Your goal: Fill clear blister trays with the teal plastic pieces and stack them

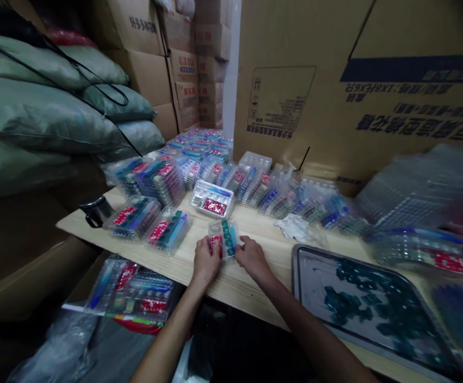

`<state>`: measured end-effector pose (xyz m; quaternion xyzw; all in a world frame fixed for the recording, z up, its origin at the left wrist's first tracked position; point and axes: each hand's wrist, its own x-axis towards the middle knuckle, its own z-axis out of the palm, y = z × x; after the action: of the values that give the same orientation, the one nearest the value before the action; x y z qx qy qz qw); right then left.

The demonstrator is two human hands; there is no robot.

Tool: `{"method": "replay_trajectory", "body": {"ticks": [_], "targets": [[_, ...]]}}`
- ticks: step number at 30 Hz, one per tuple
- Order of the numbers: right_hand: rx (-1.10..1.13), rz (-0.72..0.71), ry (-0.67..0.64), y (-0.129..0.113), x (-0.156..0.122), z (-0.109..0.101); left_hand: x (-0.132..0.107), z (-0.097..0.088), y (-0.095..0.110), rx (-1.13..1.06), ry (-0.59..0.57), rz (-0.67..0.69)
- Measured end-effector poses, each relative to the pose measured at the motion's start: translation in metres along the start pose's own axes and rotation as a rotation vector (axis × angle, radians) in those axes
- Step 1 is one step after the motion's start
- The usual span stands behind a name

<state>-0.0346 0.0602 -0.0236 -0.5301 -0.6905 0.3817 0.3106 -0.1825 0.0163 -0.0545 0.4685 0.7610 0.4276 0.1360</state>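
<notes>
A small clear plastic tray lies near the table's front edge, holding a red printed piece, a column of dark green cubes and a light blue stick. My left hand grips its left side, thumb over the red piece. On the opposite side, my right hand is closed, its thumb and forefinger at the tray's right edge by the blue stick. Just beyond stands another clear tray with a red piece and a blue stick. A dark tray of loose green cubes lies to the right.
Filled clear trays stand in stacks at left and in a leaning row behind. A dark mug sits at the table's left end. Crumpled white tissue lies right of centre. A large carton walls off the back.
</notes>
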Motion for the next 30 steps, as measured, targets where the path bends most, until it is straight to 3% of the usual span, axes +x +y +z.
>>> {"method": "replay_trajectory", "body": {"ticks": [3,5,8,13,16,20,23,30], "targets": [[-0.362,-0.056,0.030,-0.003,0.002,0.002,0.007,-0.001,0.000,0.037,-0.008,-0.035],[-0.430,-0.078,0.010,-0.003,0.001,0.004,0.009,-0.004,0.000,0.035,-0.012,-0.039],[-0.426,-0.131,0.029,0.002,-0.005,0.006,0.000,-0.006,-0.001,0.016,0.006,-0.053],[-0.224,-0.226,0.207,0.018,-0.023,0.008,-0.027,-0.003,-0.001,-0.181,0.082,-0.055],[-0.165,-0.165,0.188,0.027,-0.024,0.010,-0.032,0.005,0.003,-0.253,0.069,-0.045],[-0.262,-0.129,0.149,0.035,-0.017,0.013,-0.026,0.010,0.006,-0.151,0.144,-0.119],[-0.277,-0.152,0.092,0.037,-0.015,0.012,-0.024,0.008,0.004,-0.142,0.063,-0.129],[-0.165,-0.281,0.229,0.024,-0.030,-0.001,-0.039,-0.003,0.014,-0.317,0.117,-0.039]]}}
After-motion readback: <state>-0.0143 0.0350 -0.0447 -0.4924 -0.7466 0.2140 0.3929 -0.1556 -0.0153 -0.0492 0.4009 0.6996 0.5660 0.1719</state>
